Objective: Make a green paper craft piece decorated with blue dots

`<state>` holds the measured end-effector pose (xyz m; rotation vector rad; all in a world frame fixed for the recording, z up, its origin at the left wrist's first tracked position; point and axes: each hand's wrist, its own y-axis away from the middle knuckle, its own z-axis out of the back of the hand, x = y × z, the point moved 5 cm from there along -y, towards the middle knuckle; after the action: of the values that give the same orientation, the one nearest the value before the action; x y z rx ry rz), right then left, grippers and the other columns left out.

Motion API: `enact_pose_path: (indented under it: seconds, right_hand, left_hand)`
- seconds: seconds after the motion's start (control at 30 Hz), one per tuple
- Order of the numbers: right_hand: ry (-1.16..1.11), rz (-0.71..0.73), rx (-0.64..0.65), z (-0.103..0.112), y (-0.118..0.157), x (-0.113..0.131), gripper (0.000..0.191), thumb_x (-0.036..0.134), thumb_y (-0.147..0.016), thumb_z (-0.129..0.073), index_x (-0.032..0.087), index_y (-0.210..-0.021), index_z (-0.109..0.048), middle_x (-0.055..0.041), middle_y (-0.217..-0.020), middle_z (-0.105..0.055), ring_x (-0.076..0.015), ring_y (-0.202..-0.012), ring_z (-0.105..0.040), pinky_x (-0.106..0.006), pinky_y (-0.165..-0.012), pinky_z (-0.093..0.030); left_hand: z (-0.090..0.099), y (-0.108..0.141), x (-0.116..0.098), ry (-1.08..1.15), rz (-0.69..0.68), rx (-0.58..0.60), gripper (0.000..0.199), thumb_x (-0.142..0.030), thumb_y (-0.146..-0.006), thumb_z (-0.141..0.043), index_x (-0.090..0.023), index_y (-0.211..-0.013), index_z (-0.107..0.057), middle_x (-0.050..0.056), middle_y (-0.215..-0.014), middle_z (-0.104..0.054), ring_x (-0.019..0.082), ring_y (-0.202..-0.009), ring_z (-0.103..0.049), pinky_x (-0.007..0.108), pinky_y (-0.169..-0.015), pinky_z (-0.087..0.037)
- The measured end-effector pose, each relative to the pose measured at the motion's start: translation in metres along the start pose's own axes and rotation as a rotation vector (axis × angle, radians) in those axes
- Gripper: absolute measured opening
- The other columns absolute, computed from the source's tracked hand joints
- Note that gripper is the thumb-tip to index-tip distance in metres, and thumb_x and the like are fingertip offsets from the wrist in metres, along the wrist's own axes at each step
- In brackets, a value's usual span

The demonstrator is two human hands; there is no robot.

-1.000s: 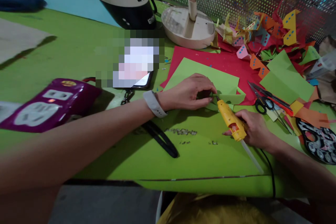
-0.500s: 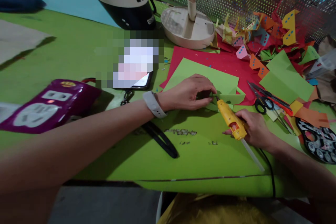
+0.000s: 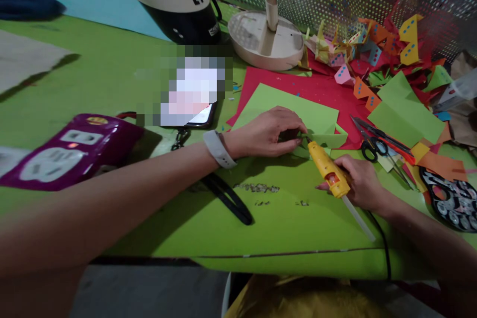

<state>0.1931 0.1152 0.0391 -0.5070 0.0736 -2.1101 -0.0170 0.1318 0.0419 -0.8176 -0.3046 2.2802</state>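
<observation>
The right hand (image 3: 359, 181) clasps the yellow glue gun (image 3: 323, 161), nozzle at the folded green paper (image 3: 326, 137), which the left hand (image 3: 274, 131) pinches, partly over the red sheet (image 3: 346, 99); neither hand has visibly shifted, so work seems steady.

Two hands (image 3: 272, 131) (image 3: 360, 183), one glue gun (image 3: 325, 163), one phone (image 3: 203, 117)

Glue gun (image 3: 328, 166) before paper sheets (image 3: 286, 104), scissors (image 3: 375, 145) right, phone (image 3: 203, 117) left, stand (image 3: 249, 42) behind
</observation>
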Motion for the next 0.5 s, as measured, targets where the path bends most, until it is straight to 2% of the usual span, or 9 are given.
enact_pose_path:
  seconds: [0.5]
  right_hand:
    - [-0.005, -0.015, -0.003, -0.0005, -0.0003, -0.0003, 0.040, 0.059, -0.084, -0.062, 0.019, -0.089, -0.057, -0.0019, -0.065, -0.063, -0.0140, -0.051, -0.053, -0.026, -0.050, -0.031]
  left_hand:
    - [-0.0002, -0.0001, 0.0000, -0.002, 0.006, -0.001, 0.021, -0.032, -0.090, -0.050, -0.020, -0.096, -0.067, 0.006, -0.082, -0.070, 0.019, -0.078, -0.061, 0.035, -0.082, -0.048]
